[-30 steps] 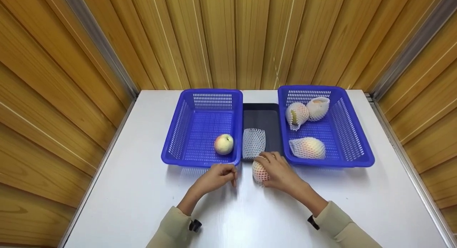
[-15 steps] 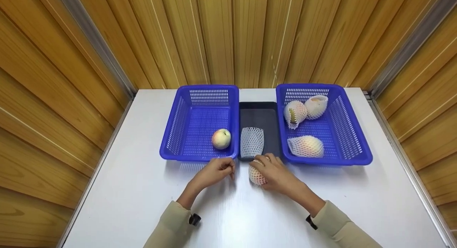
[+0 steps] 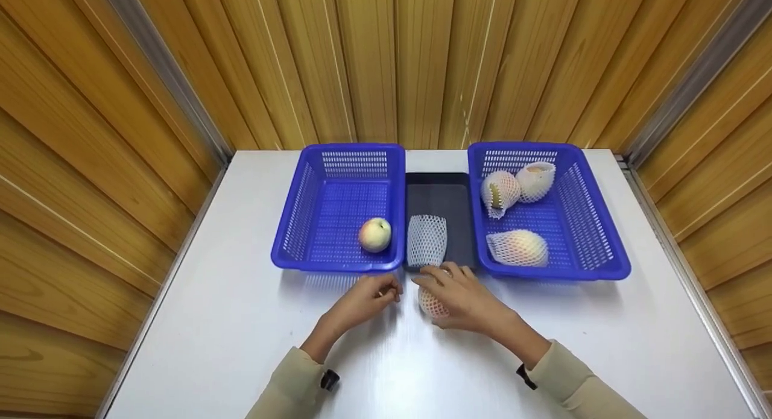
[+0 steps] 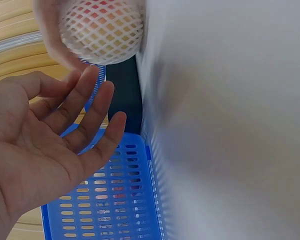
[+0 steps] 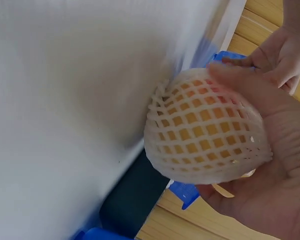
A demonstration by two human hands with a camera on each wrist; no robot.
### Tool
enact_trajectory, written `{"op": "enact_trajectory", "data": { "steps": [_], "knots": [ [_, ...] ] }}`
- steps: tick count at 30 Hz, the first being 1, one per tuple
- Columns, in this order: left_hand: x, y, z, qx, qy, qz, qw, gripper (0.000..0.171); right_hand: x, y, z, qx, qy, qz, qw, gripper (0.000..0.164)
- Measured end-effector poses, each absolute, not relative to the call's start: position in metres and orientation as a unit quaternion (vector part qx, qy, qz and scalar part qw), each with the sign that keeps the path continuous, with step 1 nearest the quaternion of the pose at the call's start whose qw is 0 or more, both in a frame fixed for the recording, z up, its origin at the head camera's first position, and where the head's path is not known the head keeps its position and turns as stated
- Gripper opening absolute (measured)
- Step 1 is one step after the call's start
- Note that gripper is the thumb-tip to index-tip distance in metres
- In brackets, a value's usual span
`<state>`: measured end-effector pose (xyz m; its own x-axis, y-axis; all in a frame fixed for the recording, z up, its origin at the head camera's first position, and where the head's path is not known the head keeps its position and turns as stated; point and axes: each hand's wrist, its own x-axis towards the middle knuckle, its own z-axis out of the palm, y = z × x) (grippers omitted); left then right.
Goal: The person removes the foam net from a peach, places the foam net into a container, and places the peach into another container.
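My right hand (image 3: 467,298) grips a peach in a white foam net (image 3: 432,303) just in front of the black tray. In the right wrist view the thumb and fingers lie around this netted peach (image 5: 205,127), and part of it is hidden by the hand. My left hand (image 3: 362,301) is beside it to the left, loosely curled and holding nothing. The left wrist view shows the left hand (image 4: 55,130) apart from the peach, palm showing. A bare peach (image 3: 375,235) lies in the left blue basket (image 3: 277,259), near its front right corner.
A flat foam net (image 3: 427,240) lies in the black tray (image 3: 439,196) between the baskets. The right blue basket (image 3: 621,268) holds a netted peach (image 3: 518,248) in front and two more netted fruits (image 3: 500,190) behind. Wood-patterned walls (image 3: 422,63) surround the white table (image 3: 211,322).
The netted peach and my right hand have shifted slightly towards me and to the left. Fingers of the right hand have moved a little on the net. The left hand is almost still.
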<state>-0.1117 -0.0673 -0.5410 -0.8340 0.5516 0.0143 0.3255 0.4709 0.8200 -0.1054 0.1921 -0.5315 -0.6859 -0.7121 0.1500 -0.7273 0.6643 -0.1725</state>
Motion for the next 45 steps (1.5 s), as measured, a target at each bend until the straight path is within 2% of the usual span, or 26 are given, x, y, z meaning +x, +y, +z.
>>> {"op": "enact_trajectory", "data": {
  "steps": [7,13,22,28,36,39,45],
  "knots": [
    [-0.109,-0.066,-0.541,0.252,0.868,0.416,0.100,0.013,-0.110,0.196,-0.526,0.352,-0.918,0.181,0.019,0.073],
    [-0.108,-0.065,-0.540,0.250,0.873,0.405,0.109,0.013,-0.108,0.196,-0.532,0.387,-0.899,0.205,0.013,0.061],
    [-0.105,-0.061,-0.538,0.261,0.879,0.386,0.102,0.013,-0.106,0.197,-0.547,0.375,-0.898,0.225,-0.042,0.082],
    [-0.105,-0.061,-0.538,0.261,0.882,0.379,0.104,0.013,-0.109,0.198,-0.542,0.363,-0.907,0.213,0.003,0.087],
    [-0.107,-0.062,-0.537,0.260,0.887,0.368,0.099,0.013,-0.118,0.199,-0.524,0.358,-0.905,0.225,0.039,0.082],
    [-0.107,-0.061,-0.537,0.260,0.887,0.369,0.098,0.013,-0.120,0.196,-0.521,0.371,-0.901,0.221,0.026,0.080],
    [-0.109,-0.062,-0.538,0.257,0.892,0.361,0.092,0.013,-0.118,0.191,-0.528,0.389,-0.900,0.190,-0.045,0.082]
  ]
}}
